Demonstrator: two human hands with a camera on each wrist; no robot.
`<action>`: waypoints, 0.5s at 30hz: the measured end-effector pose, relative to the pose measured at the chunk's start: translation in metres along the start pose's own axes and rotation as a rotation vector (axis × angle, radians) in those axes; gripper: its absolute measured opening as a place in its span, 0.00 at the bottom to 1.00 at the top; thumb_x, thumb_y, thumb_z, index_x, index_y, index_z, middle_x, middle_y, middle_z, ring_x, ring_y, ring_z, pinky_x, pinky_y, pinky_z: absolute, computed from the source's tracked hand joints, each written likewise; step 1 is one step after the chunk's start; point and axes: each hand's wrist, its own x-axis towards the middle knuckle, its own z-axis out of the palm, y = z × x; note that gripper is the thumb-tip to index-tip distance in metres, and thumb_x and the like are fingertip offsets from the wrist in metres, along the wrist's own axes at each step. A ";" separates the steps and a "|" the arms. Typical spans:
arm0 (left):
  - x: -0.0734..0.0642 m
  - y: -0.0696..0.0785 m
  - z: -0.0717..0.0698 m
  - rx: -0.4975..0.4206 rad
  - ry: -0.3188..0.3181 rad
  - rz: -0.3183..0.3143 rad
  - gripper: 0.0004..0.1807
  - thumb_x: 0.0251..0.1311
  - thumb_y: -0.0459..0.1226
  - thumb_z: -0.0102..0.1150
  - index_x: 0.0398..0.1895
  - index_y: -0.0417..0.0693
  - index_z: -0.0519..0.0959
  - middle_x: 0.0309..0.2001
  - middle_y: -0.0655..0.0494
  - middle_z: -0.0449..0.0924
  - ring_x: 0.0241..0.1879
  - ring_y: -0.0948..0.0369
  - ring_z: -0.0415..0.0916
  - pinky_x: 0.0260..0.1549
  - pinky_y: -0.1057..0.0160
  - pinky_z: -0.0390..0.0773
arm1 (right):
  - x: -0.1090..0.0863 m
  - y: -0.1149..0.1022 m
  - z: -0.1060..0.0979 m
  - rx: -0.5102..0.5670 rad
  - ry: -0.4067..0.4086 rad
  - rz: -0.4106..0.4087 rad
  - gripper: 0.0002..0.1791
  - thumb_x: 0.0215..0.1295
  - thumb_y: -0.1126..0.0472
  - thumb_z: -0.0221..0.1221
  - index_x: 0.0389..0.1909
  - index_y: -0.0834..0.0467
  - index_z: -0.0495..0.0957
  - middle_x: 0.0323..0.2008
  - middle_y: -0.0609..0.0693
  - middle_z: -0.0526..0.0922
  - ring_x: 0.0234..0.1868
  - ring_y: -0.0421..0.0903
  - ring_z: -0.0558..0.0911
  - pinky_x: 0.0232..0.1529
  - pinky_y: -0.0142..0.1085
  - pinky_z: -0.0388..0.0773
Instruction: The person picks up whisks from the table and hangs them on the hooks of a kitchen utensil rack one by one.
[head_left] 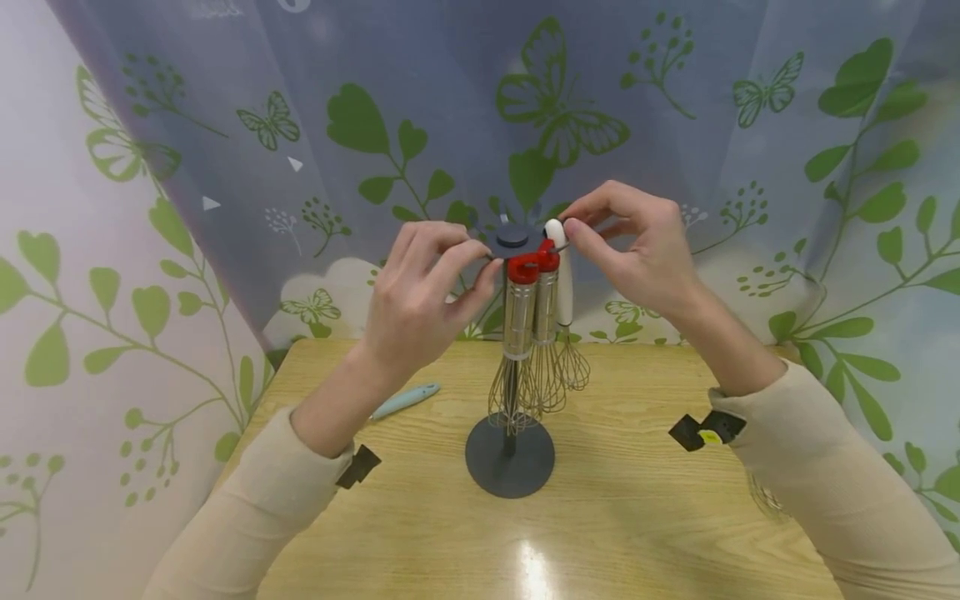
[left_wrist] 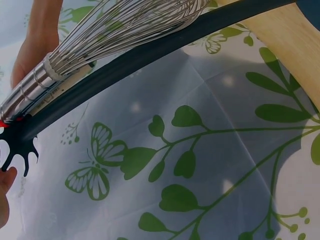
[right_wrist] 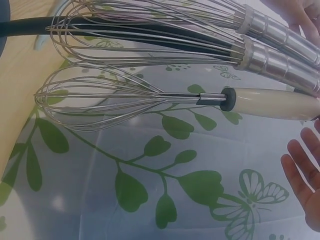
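Observation:
A dark utensil stand (head_left: 510, 471) with a round base and a hooked top stands upright on the table. Two whisks with silver handles and red ends hang from it, a front one (head_left: 519, 321) and another whisk (head_left: 547, 308) just behind. Right of them hangs a white-handled whisk (head_left: 566, 292). With thumb and forefinger my left hand (head_left: 416, 300) pinches a hook on the top's left side. My right hand (head_left: 645, 246) pinches a hook on the right, beside the white handle; its other fingers (right_wrist: 302, 167) are loosely extended in the right wrist view.
A light-blue handle (head_left: 405, 402) lies on the wooden table (head_left: 615, 517), partly hidden behind the left forearm. Wire loops (head_left: 765, 496) show from under the right sleeve. A patterned curtain (head_left: 442, 75) hangs close behind the table.

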 end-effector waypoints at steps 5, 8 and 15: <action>0.001 0.000 -0.001 -0.005 -0.007 -0.001 0.05 0.63 0.30 0.69 0.37 0.36 0.83 0.37 0.43 0.80 0.38 0.47 0.76 0.40 0.53 0.83 | -0.001 0.000 0.000 -0.061 0.007 -0.022 0.04 0.67 0.71 0.65 0.39 0.67 0.86 0.36 0.47 0.90 0.38 0.27 0.83 0.38 0.21 0.83; 0.001 0.000 -0.001 -0.007 -0.011 -0.001 0.05 0.63 0.30 0.69 0.37 0.36 0.83 0.37 0.43 0.81 0.38 0.47 0.76 0.40 0.53 0.83 | -0.001 -0.001 0.000 -0.085 0.009 -0.042 0.05 0.67 0.70 0.65 0.39 0.67 0.86 0.36 0.58 0.90 0.38 0.25 0.82 0.39 0.20 0.82; 0.002 -0.001 -0.001 -0.001 -0.020 -0.007 0.05 0.63 0.30 0.69 0.37 0.36 0.83 0.37 0.42 0.81 0.38 0.47 0.76 0.40 0.54 0.84 | 0.001 -0.003 -0.001 -0.117 0.003 -0.074 0.07 0.69 0.66 0.64 0.40 0.67 0.86 0.36 0.60 0.90 0.37 0.22 0.81 0.39 0.18 0.81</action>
